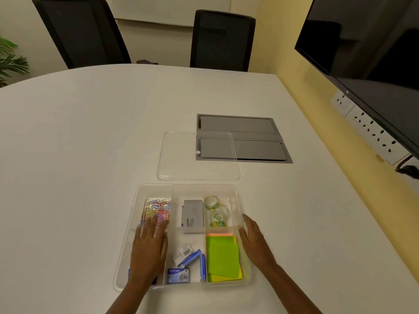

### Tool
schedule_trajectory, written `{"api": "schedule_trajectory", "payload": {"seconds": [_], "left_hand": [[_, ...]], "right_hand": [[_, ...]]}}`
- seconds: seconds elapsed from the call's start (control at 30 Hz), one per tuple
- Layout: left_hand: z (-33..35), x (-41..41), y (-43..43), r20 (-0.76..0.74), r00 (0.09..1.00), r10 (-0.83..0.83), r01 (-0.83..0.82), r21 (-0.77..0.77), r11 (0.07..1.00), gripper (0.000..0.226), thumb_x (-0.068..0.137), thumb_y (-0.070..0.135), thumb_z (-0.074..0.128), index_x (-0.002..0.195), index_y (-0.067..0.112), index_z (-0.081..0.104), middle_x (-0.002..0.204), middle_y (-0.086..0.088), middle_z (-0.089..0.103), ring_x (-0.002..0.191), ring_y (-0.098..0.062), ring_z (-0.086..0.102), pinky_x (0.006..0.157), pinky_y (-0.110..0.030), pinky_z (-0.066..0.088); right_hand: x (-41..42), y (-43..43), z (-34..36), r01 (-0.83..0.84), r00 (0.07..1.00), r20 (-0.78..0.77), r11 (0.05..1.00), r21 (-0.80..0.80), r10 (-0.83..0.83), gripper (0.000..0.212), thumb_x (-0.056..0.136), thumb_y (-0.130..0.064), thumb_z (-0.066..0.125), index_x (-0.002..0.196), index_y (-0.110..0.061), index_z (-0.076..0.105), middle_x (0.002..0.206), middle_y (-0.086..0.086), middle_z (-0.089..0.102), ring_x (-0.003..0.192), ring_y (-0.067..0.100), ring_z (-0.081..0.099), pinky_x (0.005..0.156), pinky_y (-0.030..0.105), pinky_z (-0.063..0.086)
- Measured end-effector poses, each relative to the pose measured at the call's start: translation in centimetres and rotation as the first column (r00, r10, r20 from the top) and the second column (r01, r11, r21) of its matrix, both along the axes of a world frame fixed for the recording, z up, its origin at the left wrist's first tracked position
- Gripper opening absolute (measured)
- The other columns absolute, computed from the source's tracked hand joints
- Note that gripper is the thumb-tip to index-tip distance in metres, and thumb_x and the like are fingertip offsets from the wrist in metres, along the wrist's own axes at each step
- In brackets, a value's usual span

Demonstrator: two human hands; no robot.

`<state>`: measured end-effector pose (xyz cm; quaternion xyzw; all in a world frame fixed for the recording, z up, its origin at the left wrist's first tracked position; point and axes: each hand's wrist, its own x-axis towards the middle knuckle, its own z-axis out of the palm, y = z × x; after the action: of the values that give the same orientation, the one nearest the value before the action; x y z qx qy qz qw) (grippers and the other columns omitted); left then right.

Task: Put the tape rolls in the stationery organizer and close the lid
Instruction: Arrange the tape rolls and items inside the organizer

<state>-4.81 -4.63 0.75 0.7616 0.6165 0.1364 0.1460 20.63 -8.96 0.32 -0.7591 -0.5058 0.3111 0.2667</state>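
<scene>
Two tape rolls (pixel 215 209) in organizer (pixel 188 189), just beyond right hand (pixel 254 239).

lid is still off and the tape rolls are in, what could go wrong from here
1. One tape roll leans on edge rather than lying flat; if it stands above the organizer rim, the lid may not seat.
2. The clear lid lies beyond the organizer, partly over the grey table panel, so its edges are hard to see and a grab could slip.
3. The left hand hovers over the compartments and could be in the way.

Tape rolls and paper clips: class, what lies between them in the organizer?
In the head view, a grey box lies between the tape rolls and paper clips.
</scene>
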Motion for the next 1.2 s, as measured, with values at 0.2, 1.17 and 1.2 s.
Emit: {"api": "schedule_trajectory", "payload": {"seconds": [0.2,1.17,1.2], "left_hand": [[-0.4,-3.7,2.6,-0.061,0.992,0.107,-0.109,-0.033,0.993,0.063,0.084,0.034,0.017,0.131,0.000,0.043,0.140,-0.027,0.041,0.129,-0.045,0.039,0.104,-0.060,0.033],[-2.1,-4.4,3.2,0.228,0.957,0.179,-0.151,-0.136,0.979,0.050,0.094,0.021,0.043,0.140,0.012,0.026,0.155,-0.009,0.018,0.140,-0.029,0.026,0.105,-0.048,0.038],[-2.1,-4.5,3.2,0.229,0.957,0.180,-0.151,-0.140,0.979,0.051,0.093,0.021,0.043,0.140,0.012,0.026,0.155,-0.009,0.018,0.140,-0.029,0.026,0.105,-0.049,0.038]], "right_hand": [[-0.6,2.5,1.7,-0.148,0.949,0.305,0.967,0.209,0.079,0.033,0.094,-0.002,0.049,0.126,-0.003,0.054,0.131,0.014,0.058,0.121,0.026,0.056,0.104,0.033,0.044],[-2.0,10.2,0.8,-0.381,0.563,0.678,0.876,-0.294,0.473,0.058,0.087,0.001,0.054,0.139,-0.005,0.028,0.130,0.017,0.050,0.119,0.032,0.046,0.087,0.042,0.048],[-1.9,10.4,0.8,-0.402,0.507,0.725,0.872,-0.280,0.467,0.055,0.088,0.002,0.052,0.137,-0.006,0.031,0.130,0.016,0.050,0.120,0.032,0.045,0.089,0.042,0.045]]}}
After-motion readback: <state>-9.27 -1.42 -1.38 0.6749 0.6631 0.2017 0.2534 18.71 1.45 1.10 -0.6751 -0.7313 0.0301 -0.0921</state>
